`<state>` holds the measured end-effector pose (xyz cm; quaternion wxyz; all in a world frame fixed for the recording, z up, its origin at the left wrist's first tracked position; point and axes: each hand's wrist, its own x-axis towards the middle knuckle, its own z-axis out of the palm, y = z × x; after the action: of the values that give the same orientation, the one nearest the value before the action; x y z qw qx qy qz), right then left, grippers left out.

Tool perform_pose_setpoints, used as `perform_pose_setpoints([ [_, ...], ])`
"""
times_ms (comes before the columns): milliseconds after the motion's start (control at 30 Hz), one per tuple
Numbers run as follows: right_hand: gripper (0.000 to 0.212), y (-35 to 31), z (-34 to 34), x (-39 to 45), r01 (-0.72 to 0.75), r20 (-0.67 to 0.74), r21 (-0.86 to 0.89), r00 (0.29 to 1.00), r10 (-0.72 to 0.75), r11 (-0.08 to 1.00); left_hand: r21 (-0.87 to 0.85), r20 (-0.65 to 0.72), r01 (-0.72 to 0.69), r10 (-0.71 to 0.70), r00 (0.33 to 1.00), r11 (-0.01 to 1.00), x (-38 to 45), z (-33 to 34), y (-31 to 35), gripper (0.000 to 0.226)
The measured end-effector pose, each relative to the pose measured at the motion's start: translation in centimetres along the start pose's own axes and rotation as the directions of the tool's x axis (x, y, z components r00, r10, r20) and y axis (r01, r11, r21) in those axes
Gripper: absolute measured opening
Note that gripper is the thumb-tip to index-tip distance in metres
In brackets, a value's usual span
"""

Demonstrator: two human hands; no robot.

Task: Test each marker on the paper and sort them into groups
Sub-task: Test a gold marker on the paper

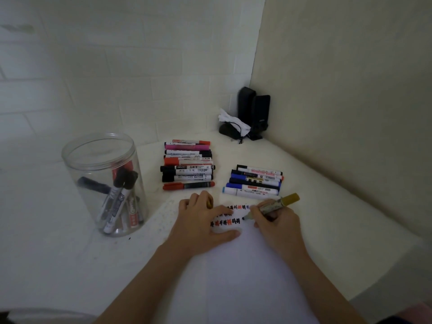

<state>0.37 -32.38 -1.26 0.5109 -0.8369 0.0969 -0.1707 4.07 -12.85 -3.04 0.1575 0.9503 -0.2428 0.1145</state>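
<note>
**Clerk:** Gold-capped marker (273, 206), item in hand. Where is it, and why held so?

**Me:** Right hand (278, 220), grip clamped round the barrel in a writing hold, tip down on the paper (245, 265), just right of the last test scribble. The slant lets me see the nib as it marks.

**Clerk:** Left hand?

**Me:** Left hand (205, 220) lies on the paper, thumb and forefinger spread, pinning the sheet so it does not slide under the stroke. The other fingers are curled round a small yellowish piece, the marker's cap I judge, kept there so it goes straight back on.

**Clerk:** Paper, condition?

**Me:** White sheet flat on the bench (327, 206), rows of test marks (225, 222) in black and red near its far edge, one mark per marker by my reckoning.

**Clerk:** Sorted stock?

**Me:** Two groups beyond the paper. Left pile (188, 163): black, red and pink markers laid side by side, some stacked. Right pile (256, 182): fewer, mostly blue-capped with some black. They are well apart so the groups do not mix. Which group means what, I cannot tell.

**Clerk:** Untested stock?

**Me:** Clear plastic jar (102, 183), lid off, at the left of the bench, a handful of markers leaning inside. Open top for easy reach.

**Clerk:** Sundries?

**Me:** Dark speakers (254, 111) in the far corner, with a crumpled white item against them.

**Clerk:** Progress?

**Me:** Well along, I judge; the jar holds fewer than the piles do.
</note>
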Motion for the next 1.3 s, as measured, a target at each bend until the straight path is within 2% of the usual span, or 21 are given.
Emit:
perform_pose_setpoints([
  [167,0.015,0.1,0.1,-0.2,-0.012,0.011,0.014,1.000,0.012,1.000,-0.007,0.020,0.004,-0.003,1.000,1.000,0.0,0.0,0.0,0.065],
  [300,0.013,-0.3,-0.1,0.1,-0.059,-0.051,0.074,0.997,0.063,0.996,-0.223,0.049,0.102,-0.093,0.994,0.969,0.3,-0.6,0.2,0.041],
  [333,0.012,-0.4,-0.2,0.2,-0.071,-0.058,0.103,0.995,0.078,0.992,-0.311,0.079,0.168,-0.151,0.985,0.935,0.6,-1.1,0.3,0.038],
  [400,0.013,-0.6,-0.2,0.3,-0.102,-0.048,0.116,0.993,0.108,0.988,-0.526,0.181,0.290,-0.228,0.957,0.799,0.4,-1.9,0.6,0.038],
  [467,0.012,-0.8,-0.1,0.2,-0.121,-0.023,0.102,0.992,0.124,0.987,-0.654,0.196,0.271,-0.187,0.963,0.706,-0.6,-2.1,0.7,0.037],
  [567,0.010,-1.3,-0.1,-0.1,-0.132,0.013,0.129,0.991,0.131,0.983,-0.684,0.076,0.161,-0.150,0.986,0.712,-2.2,-1.3,0.1,0.043],
  [700,0.012,-2.6,-0.7,0.1,-0.129,0.105,0.181,0.988,0.111,0.975,-0.779,0.054,0.182,-0.225,0.973,0.600,-2.4,-1.4,-0.1,0.040],
  [833,0.021,-4.1,-0.8,-0.2,-0.214,0.211,0.308,0.966,0.153,0.927,-0.761,0.017,0.159,-0.225,0.974,0.629,-2.4,-1.7,-0.2,0.027],
  [933,0.025,-4.9,-0.4,-1.0,-0.280,0.283,0.369,0.942,0.179,0.886,-0.754,-0.022,0.135,-0.230,0.973,0.643,-2.5,-2.1,-0.3,0.027],
  [1100,0.025,-5.5,0.8,-1.9,-0.263,0.275,0.313,0.945,0.178,0.913,-0.808,-0.019,0.130,-0.246,0.969,0.574,-2.5,-2.4,-0.3,0.025],
  [1200,0.021,-5.6,1.5,-2.3,-0.250,0.298,0.295,0.941,0.160,0.922,-0.809,-0.031,0.108,-0.226,0.974,0.577,-2.5,-2.3,-0.5,0.020],
  [1300,0.020,-5.8,2.3,-2.6,-0.225,0.301,0.323,0.945,0.125,0.919,-0.842,-0.044,0.081,-0.218,0.975,0.533,-2.4,-2.2,-0.7,0.016],
])
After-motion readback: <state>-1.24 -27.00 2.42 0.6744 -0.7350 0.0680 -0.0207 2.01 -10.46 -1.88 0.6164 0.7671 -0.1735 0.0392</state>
